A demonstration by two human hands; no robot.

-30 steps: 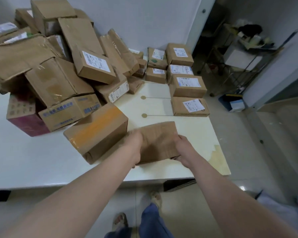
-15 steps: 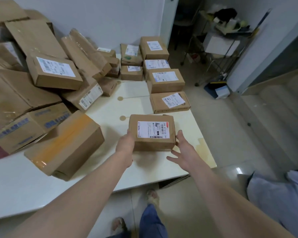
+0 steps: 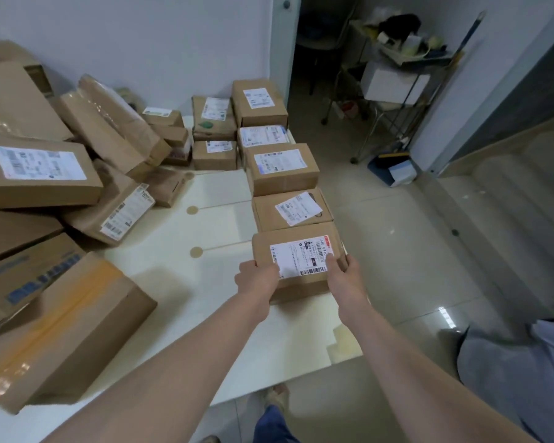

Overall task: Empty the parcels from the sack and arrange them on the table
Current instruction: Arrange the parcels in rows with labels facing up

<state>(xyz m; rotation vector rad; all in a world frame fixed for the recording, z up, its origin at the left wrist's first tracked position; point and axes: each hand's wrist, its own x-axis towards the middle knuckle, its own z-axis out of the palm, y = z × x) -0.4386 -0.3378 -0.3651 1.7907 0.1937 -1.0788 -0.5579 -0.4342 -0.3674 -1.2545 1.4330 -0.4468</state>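
**Desk:** Where is the parcel in this one?

**Field:** At the worktop's [image 3: 205, 282] 3 o'clock edge. The small parcel [image 3: 296, 260] lies flat, label up, at the near end of a row of labelled boxes [image 3: 282, 167] running toward 12 o'clock. It looks to be touching the next box [image 3: 288, 209], though I cannot tell for sure.

**Desk:** And the hands?

**Field:** Both grips are clamped on it. The left hand [image 3: 258, 278] is curled over the near left corner. The right hand [image 3: 343, 273] has its thumb on the label and its fingers round the 3 o'clock side.

**Desk:** How will it handle?

**Field:** By its look it is stiff corrugated card with square corners, probably light. The matte card should not slip. Opposite sides, as held now, seem the best place to hold it. The contents are unknown, so it wants setting down flat, not dropping. The heap [image 3: 77, 187] at 9 to 10 o'clock leans, and its bigger boxes will likely need support from below.
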